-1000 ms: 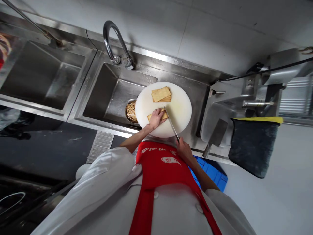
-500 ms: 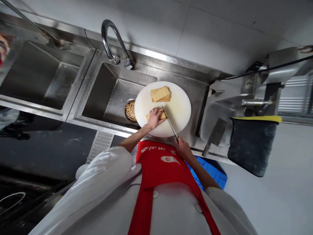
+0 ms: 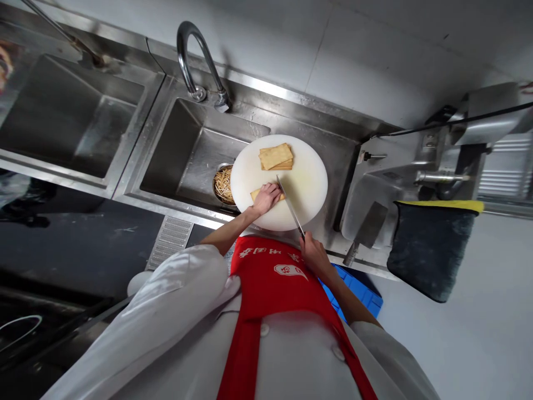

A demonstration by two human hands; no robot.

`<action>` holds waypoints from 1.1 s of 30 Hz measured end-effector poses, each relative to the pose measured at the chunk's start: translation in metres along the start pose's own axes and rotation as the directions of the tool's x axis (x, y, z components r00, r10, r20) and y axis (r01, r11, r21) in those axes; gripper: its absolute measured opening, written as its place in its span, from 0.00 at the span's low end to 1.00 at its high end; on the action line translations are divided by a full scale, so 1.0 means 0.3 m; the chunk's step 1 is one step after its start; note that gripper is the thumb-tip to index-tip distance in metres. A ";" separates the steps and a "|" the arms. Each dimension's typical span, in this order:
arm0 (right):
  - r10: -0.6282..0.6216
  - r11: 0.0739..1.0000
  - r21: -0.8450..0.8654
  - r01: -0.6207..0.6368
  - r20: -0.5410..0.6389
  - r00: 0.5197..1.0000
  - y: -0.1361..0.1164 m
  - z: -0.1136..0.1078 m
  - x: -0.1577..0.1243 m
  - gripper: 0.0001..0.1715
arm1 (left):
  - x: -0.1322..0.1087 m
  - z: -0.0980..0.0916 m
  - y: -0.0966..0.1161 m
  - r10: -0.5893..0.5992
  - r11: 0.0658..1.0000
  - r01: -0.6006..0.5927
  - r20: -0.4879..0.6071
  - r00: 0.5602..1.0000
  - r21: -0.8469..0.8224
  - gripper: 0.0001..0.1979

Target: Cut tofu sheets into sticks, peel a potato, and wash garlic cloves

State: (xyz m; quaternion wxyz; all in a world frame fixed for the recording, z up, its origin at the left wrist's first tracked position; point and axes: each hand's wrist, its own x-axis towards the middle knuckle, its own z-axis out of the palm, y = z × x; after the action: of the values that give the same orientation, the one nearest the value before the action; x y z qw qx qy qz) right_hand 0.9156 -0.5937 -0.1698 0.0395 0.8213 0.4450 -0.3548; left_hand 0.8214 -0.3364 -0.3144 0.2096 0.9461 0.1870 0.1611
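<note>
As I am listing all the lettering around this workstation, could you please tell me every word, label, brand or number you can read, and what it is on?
Nothing can be read with certainty.
Red apron: a row of white characters, too small and awkwardly angled to read.
White badge on the apron: red marks, too small to read.
Knife and cutting board: no lettering that I can make out.

Head camera: worn high, looking forward and steeply down.
Apron (image 3: 270,289): nearest.
Board (image 3: 310,172): mid-distance, seen from above.
Wall (image 3: 266,39): far limit.
Span: wide, left basin (image 3: 100,133) to right cloth (image 3: 428,250).
</note>
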 end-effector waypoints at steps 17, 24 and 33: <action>0.033 0.999 -0.017 -0.033 0.012 0.999 -0.036 -0.018 0.081 0.17 | -0.011 -0.014 -0.013 0.008 0.996 -0.011 -0.031 0.999 -0.092 0.15; 0.034 0.999 0.013 -0.033 -0.025 0.999 -0.011 -0.037 0.051 0.18 | -0.026 -0.018 -0.010 0.003 0.997 -0.006 -0.048 0.999 -0.071 0.15; 0.044 0.999 -0.029 -0.044 0.013 0.999 -0.064 -0.027 0.102 0.19 | -0.026 -0.066 -0.008 0.023 0.995 -0.021 0.019 1.000 -0.094 0.17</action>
State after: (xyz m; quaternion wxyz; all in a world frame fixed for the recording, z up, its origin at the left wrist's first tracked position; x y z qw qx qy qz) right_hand 0.9163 -0.5575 -0.1778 0.0621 0.8278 0.4317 -0.3529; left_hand 0.8063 -0.3310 -0.3001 0.2541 0.9387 0.1669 0.1626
